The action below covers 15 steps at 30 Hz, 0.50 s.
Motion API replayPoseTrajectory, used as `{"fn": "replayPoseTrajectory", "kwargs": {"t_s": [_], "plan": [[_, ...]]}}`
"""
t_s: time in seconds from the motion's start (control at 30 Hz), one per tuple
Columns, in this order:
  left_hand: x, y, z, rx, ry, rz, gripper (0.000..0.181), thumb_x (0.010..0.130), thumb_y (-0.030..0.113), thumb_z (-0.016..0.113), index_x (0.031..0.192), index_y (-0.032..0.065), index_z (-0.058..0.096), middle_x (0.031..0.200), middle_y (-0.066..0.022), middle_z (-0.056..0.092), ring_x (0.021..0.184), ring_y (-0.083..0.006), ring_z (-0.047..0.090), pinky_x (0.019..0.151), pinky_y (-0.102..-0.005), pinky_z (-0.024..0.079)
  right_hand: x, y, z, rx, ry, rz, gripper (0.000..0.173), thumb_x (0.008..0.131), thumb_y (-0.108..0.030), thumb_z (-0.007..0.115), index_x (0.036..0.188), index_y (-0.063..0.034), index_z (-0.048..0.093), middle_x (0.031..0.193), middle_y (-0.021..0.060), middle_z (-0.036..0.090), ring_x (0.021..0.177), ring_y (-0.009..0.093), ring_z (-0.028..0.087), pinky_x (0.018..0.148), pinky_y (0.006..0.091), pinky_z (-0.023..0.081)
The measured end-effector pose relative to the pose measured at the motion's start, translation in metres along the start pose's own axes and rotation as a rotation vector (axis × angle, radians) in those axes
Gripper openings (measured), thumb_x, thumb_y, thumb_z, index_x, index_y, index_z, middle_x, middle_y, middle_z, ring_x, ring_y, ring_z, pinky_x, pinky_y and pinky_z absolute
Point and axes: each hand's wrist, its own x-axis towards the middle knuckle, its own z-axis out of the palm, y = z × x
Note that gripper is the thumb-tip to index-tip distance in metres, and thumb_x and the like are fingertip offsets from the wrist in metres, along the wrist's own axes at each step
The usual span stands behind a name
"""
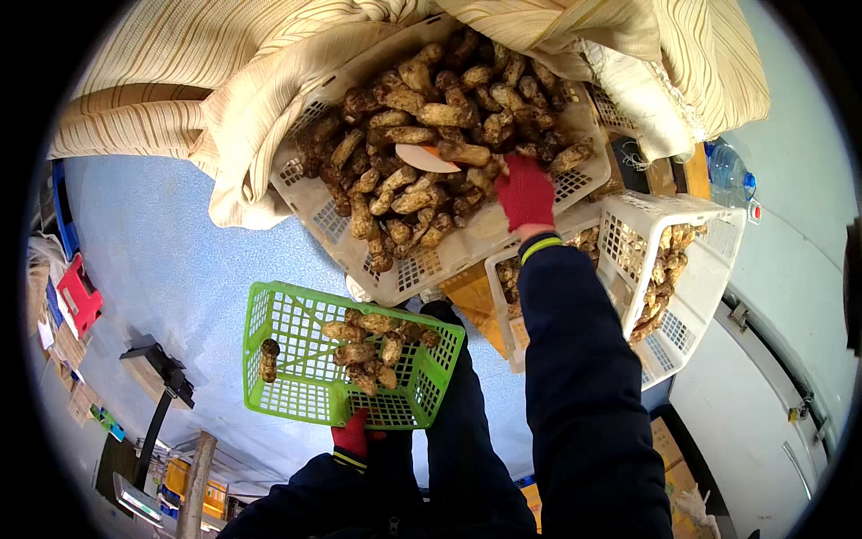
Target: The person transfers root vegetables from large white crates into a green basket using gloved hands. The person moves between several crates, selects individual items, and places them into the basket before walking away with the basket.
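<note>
My left hand (pixel 351 434), in a red knit glove, grips the near edge of a green plastic basket (pixel 296 403). Several brown mushrooms (pixel 377 354) lie in the basket's right part, and a single one (pixel 269 360) sits at its left end. My right hand (pixel 527 192), gloved in red too, reaches into a large white plastic crate (pixel 377 283) heaped with mushrooms (pixel 411 135). Its fingertips are at a mushroom by the pile's right edge; whether they hold it is hidden. A white and orange card-like piece (pixel 427 158) rests on the heap.
Striped beige cloth (pixel 256 128) drapes over the crate's far side. At right, another white crate (pixel 687 215) stands tilted with mushrooms inside, beside a large clear bottle (pixel 727 165). A platform scale (pixel 158 377) and a red plastic stool (pixel 81 296) are at left.
</note>
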Motion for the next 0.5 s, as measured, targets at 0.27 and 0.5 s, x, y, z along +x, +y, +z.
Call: {"fn": "replayPoseTrajectory", "kwargs": {"t_s": [0.27,0.5], "plan": [[-0.001,0.002,-0.004,0.011,0.022,-0.004,0.033,0.081,0.012,0.057,0.112,0.0035,0.048,0.093,-0.0130,0.060,0.074,-0.0258,0.063,0.044,-0.0313,0.054,-0.080,-0.073,-0.015,0.631,-0.119,0.151,0.038,0.080,-0.029,0.063,0.105,0.0000,0.058,0.097,0.0185,0.062,0.086,0.033,0.060,0.073,0.0393,0.048],[-0.003,0.004,-0.002,0.055,0.010,0.025,0.030,0.081,0.015,0.056,0.109,0.0031,0.050,0.090,-0.0135,0.061,0.071,-0.0240,0.062,0.045,-0.0309,0.053,-0.017,-0.024,-0.012,-0.567,0.171,0.095,0.021,0.074,-0.022,0.063,0.090,-0.0101,0.063,0.084,0.0131,0.063,0.081,0.028,0.060,0.063,0.0396,0.049]]}}
